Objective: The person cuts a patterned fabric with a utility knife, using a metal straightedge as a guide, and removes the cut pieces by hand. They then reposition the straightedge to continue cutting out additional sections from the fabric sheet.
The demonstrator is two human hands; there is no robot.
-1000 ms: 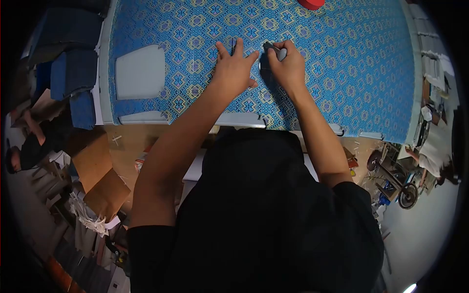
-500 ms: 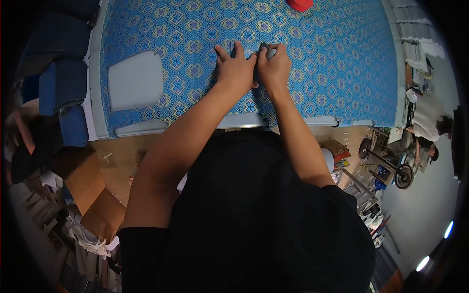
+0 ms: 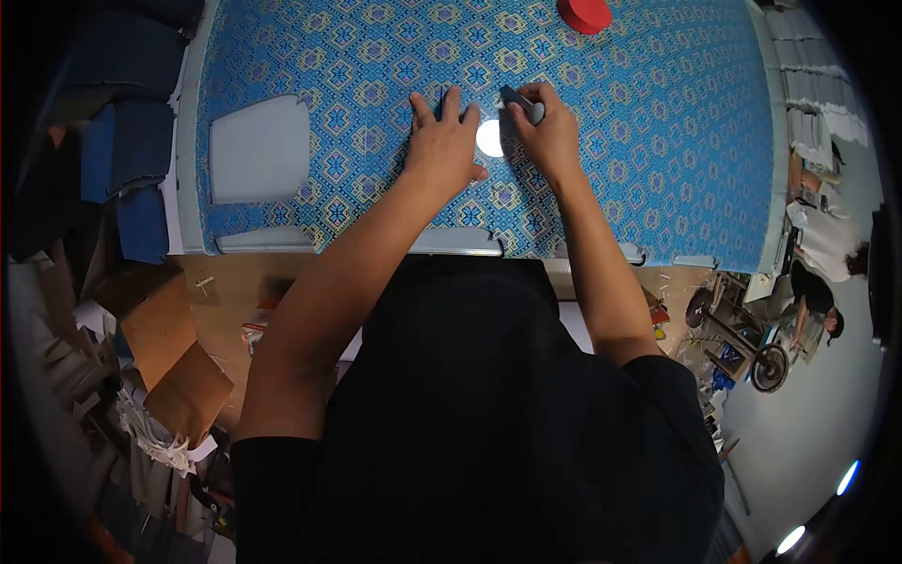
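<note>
Blue patterned fabric point(image 3: 376, 132) is spread over the table in front of me. My left hand point(image 3: 442, 150) lies flat on it, fingers spread. To the right, my right hand point(image 3: 552, 136) grips a small dark grey hand tool point(image 3: 515, 97); its exact kind I cannot make out. The tool's tip is at or just above the fabric. Between my hands shows a bright white round spot point(image 3: 489, 138), either a disc or a patch of light.
A pale grey area point(image 3: 260, 150) with rounded corners shows at the fabric's left. A red round object point(image 3: 585, 13) sits at the far side. Below the table are an open cardboard box point(image 3: 155, 329) and a wheeled metal frame point(image 3: 742, 334). People point(image 3: 816, 296) are at the right.
My right hand has moved right with the tool, away from my left hand. The white round spot now shows between them. My left hand has shifted slightly left and stays flat.
</note>
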